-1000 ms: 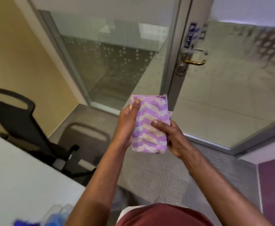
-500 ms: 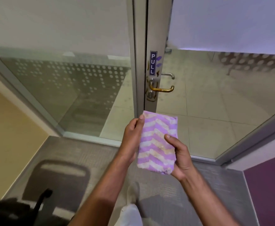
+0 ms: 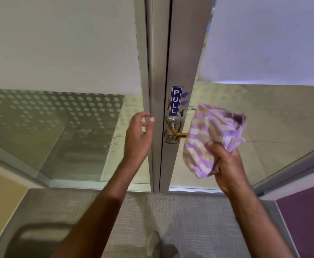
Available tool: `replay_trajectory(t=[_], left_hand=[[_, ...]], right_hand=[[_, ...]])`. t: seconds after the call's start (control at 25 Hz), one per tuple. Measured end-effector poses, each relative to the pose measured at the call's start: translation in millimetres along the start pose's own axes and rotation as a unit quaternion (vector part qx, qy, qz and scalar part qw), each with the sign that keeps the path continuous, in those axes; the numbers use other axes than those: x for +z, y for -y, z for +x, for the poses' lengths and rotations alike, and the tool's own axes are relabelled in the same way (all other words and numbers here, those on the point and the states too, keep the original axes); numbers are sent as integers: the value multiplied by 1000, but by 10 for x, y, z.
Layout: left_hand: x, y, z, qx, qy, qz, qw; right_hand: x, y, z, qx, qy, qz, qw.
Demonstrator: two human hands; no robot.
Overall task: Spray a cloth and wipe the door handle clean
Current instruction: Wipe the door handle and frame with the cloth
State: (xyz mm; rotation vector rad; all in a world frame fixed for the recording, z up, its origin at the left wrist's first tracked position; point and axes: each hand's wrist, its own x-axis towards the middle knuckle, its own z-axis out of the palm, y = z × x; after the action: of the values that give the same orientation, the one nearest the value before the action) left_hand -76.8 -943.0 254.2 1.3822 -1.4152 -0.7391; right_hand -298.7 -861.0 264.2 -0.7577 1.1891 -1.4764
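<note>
A brass lever door handle (image 3: 177,134) sticks out to the right from the metal door frame (image 3: 182,62), below a blue PULL sticker (image 3: 176,100). My right hand (image 3: 227,164) grips a purple and cream chevron cloth (image 3: 208,135) from below. The cloth is bunched and hangs in front of the handle's outer end, hiding it. My left hand (image 3: 138,135) is raised beside the left edge of the frame, fingers apart, holding nothing. No spray bottle is in sight.
Glass panels with a frosted dot pattern (image 3: 68,118) flank the frame. A dark chair back (image 3: 40,237) stands on the grey carpet at the lower left. A purple wall panel (image 3: 309,220) is at the lower right. My shoe (image 3: 155,243) shows at the bottom.
I have come closer to the door. My left hand let go of the cloth and rose toward the frame. My right hand carried the cloth, now bunched, up to the handle.
</note>
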Motion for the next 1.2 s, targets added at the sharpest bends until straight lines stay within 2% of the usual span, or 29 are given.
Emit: replay_trajectory(t=[0.04,0.12,0.2,0.24,0.28,0.36,0.4,0.44,0.48,0.56,0.76,0.92,1.04,1.2], left_hand=[[-15,-38,165,46,-7,21,999],[-26,-157,460,153,-50,82,984],[-13,-307,783,260,-97,139,951],[-1,-372,939,305,-122,160,931],[21,-427,1073,343,-148,178,910],[100,-480,1298,389,-183,211,878],[141,-476,1387,401,-192,225,867],[178,-456,1466,406,-198,237,860],[205,-428,1531,409,-203,248,855],[248,-373,1630,409,-205,261,850],[355,-307,1735,396,-230,268,847],[406,-246,1789,416,-255,265,832],[444,-204,1818,414,-268,250,833],[450,-197,1824,408,-274,244,836]], right_hand=[[78,97,87,-56,-29,-67,996],[218,272,273,-190,-26,-167,967],[319,366,535,-328,-27,-272,904],[384,397,702,-399,-54,-350,846],[456,413,878,-471,-83,-427,767],[593,360,1193,-547,-100,-556,617],[648,294,1323,-546,-90,-612,565],[673,205,1437,-532,-71,-656,530],[661,116,1533,-520,-53,-683,511],[610,-1,1670,-518,-34,-697,494],[528,-197,1806,-559,-60,-677,474],[438,-408,1783,-566,-54,-676,468],[337,-544,1762,-552,-21,-695,459],[166,-641,1695,-532,47,-730,426]])
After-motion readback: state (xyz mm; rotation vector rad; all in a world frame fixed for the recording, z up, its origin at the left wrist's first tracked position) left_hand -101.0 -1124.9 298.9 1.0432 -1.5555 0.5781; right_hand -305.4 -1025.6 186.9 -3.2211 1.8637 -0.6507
